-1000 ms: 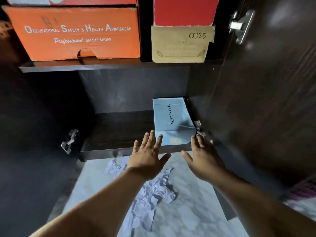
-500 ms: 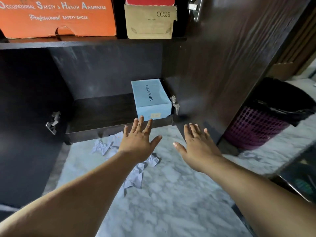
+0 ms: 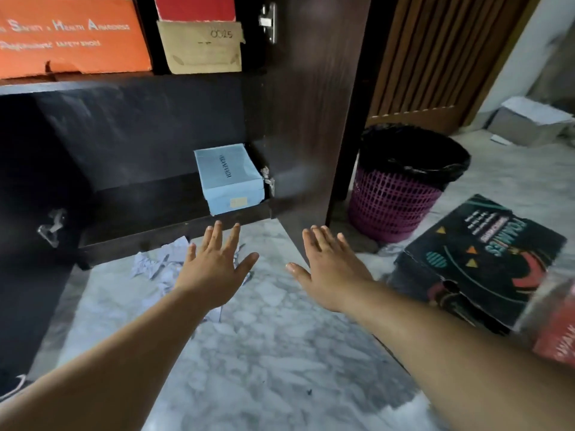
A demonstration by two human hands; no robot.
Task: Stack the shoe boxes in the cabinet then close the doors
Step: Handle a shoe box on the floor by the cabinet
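A light blue shoe box [image 3: 228, 177] lies on the bottom shelf [image 3: 140, 209] of the dark cabinet, at its right end. On the shelf above sit an orange box [image 3: 68, 35] and a tan box [image 3: 202, 46] with a red box [image 3: 194, 6] on top of it. My left hand [image 3: 214, 265] and my right hand [image 3: 329, 269] hover flat over the marble floor, fingers spread, just in front of the cabinet and holding nothing. A black patterned shoe box [image 3: 479, 262] lies on the floor to my right.
The right cabinet door [image 3: 314, 113] stands open beside my right hand; the left door [image 3: 28, 213] is open too. A purple bin with a black liner [image 3: 401, 185] stands behind the right door. Crumpled paper [image 3: 158, 264] lies on the floor. A red thing [image 3: 557, 331] shows blurred at the right edge.
Both hands have drawn back from the blue box toward me. My view has swung right, bringing the bin and the black box on the floor into sight.
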